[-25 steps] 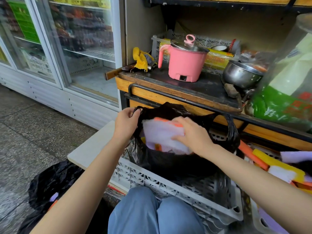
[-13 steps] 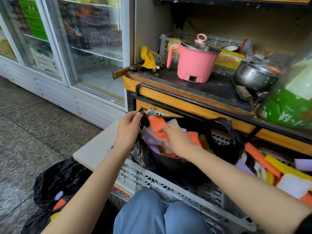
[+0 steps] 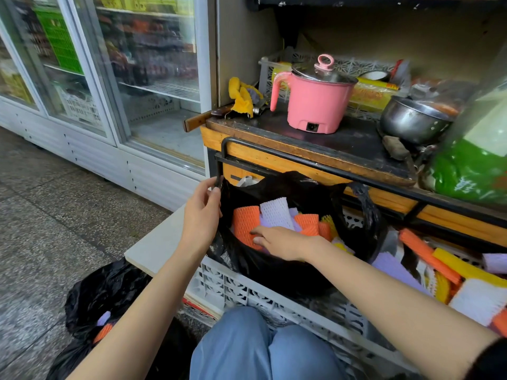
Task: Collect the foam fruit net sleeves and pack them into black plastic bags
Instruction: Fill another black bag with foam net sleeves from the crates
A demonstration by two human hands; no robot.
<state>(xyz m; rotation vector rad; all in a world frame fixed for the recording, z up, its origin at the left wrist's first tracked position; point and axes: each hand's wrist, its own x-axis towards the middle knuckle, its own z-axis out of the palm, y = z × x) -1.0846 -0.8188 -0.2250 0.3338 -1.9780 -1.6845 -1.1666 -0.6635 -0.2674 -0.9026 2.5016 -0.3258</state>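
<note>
Right hand (image 3: pixel 279 241) lies inside the mouth of the glossy black plastic bag (image 3: pixel 274 270), fingers extended and pressing on a flat orange foam net sleeve (image 3: pixel 245 220); it grasps nothing. Left hand (image 3: pixel 201 215) pinches the bag's left rim and holds the mouth up and open. Just behind the right hand a ribbed white foam net sleeve (image 3: pixel 275 215) stands highest among the orange, lilac and yellow sleeves in the bag. The bag sits in a white lattice plastic crate (image 3: pixel 241 294). Right of the bag lies a heap of loose sleeves (image 3: pixel 428 259), not yet packed. Left of the bag and lower, on the floor, is a second black bag (image 3: pixel 104 294) with sleeves showing. Assessment: the step in hand is tamping down the load. Recommended: press with the flat palm toward the bag's bottom, lay the upright sleeves over first, and hold the rim taut so it does not fold inward. Foam likely rebounds, so ease off slowly.
</note>
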